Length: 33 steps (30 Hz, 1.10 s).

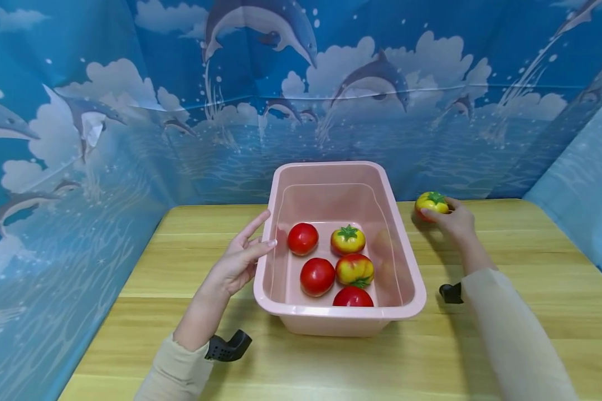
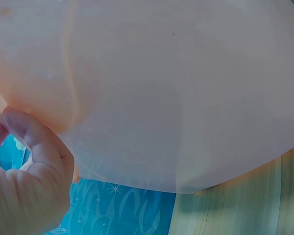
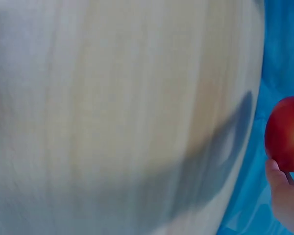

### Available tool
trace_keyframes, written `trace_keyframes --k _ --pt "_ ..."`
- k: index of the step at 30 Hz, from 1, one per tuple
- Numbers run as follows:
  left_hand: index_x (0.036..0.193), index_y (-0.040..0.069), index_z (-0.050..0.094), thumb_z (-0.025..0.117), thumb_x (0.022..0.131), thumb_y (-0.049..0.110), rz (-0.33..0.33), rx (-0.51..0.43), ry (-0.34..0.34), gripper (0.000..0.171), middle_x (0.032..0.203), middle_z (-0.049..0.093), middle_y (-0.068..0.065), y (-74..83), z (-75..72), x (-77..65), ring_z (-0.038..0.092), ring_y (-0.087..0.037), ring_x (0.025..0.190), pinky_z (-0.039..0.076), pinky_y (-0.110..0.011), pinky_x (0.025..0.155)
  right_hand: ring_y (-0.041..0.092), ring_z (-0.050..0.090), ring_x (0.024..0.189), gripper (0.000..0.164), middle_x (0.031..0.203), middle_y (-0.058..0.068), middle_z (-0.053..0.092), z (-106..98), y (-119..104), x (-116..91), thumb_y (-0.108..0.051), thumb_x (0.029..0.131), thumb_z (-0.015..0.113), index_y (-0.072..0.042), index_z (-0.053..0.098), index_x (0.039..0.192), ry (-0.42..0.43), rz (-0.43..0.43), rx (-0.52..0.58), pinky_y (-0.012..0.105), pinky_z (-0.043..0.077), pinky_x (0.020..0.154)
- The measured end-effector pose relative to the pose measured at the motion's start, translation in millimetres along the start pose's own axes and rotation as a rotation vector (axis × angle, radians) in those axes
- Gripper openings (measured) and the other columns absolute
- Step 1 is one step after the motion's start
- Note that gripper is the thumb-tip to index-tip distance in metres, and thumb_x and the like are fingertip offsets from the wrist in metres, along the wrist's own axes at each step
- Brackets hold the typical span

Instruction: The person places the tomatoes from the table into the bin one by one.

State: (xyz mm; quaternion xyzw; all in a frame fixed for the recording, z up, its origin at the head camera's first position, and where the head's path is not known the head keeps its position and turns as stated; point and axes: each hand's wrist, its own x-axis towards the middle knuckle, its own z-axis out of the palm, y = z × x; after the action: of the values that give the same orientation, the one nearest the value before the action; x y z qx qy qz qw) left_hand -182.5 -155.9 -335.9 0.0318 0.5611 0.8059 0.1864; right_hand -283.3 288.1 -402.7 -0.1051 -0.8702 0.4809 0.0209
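In the head view a pink plastic bin stands at the middle of the table. My left hand holds its left rim, thumb over the edge and fingers outside; the left wrist view shows the thumb against the bin wall. Off to the right, near the table's back edge, my right hand grips a yellow-and-red tomato with a green leafy top. That tomato shows its red side at the edge of the right wrist view. Inside the bin lie three red tomatoes and two yellow-and-red ones.
The wooden table extends on both sides of the bin. A blue dolphin-print curtain hangs behind it and along the left and right. Black wrist cameras sit on both forearms, over pale sleeves.
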Motion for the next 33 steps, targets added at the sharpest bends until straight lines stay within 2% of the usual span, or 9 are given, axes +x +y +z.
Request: trace_keyframes --k 10,17,33 --pt "0.148 0.022 0.025 0.05 0.09 -0.001 -0.003 0.002 -0.003 0.068 0.113 0.058 -0.007 0.2 0.3 -0.1 0.065 -0.019 0.091 0.054 -0.042 0.077 0.045 0.027 0.13 0.085 0.147 0.032 0.016 -12 -25 -3 -0.039 0.091 0.055 0.007 0.009 0.145 -0.084 -0.083 0.049 0.051 0.033 0.104" --pt "0.148 0.022 0.025 0.051 0.09 -0.001 -0.011 0.003 0.003 0.068 0.114 0.057 -0.009 1.2 0.7 0.0 0.065 -0.02 0.091 0.054 -0.043 0.077 0.041 0.03 0.128 0.092 0.145 0.031 0.021 -18 -48 -6 -0.047 0.087 0.058 0.005 0.009 0.146 -0.102 -0.114 0.035 0.05 0.035 0.103" --pt "0.148 0.023 0.025 0.051 0.09 0.0 -0.016 0.012 0.0 0.068 0.113 0.058 -0.007 2.8 1.6 -0.9 0.066 -0.019 0.089 0.055 -0.041 0.074 0.038 0.029 0.13 0.098 0.15 0.023 0.017 -28 -104 -16 -0.049 0.082 0.062 -0.003 0.007 0.149 -0.195 -0.166 0.043 0.051 0.033 0.105"
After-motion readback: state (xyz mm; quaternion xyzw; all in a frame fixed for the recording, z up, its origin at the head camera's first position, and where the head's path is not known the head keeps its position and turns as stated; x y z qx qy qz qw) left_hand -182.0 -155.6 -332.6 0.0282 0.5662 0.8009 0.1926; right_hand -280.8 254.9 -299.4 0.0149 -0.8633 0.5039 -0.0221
